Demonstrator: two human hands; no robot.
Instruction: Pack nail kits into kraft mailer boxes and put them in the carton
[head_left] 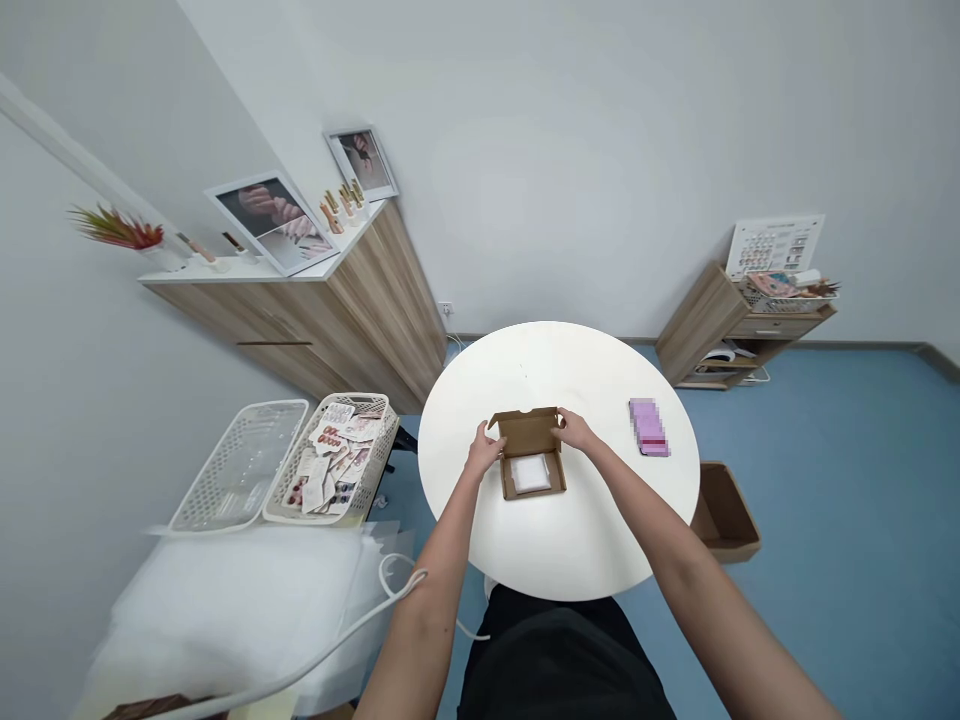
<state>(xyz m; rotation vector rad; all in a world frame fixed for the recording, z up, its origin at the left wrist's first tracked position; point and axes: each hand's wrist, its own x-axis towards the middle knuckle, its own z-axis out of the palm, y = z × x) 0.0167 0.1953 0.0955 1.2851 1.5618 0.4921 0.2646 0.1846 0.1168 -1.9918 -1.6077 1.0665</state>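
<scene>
A small brown cardboard box (532,455) lies open on the round white table (559,540), its lid standing up at the far side. Inside it rests a white flat packet (532,472). My left hand (484,447) grips the lid's left edge with curled fingers. My right hand (574,430) pinches the lid's right edge. Both forearms reach in from the near edge of the table.
A purple flat object (648,427) lies to the right on the table. An open brown carton (724,510) sits on the blue floor at the right. Two white baskets (247,465) stand at the left, one holding several nail-art packets (335,455). Wooden cabinets line the wall.
</scene>
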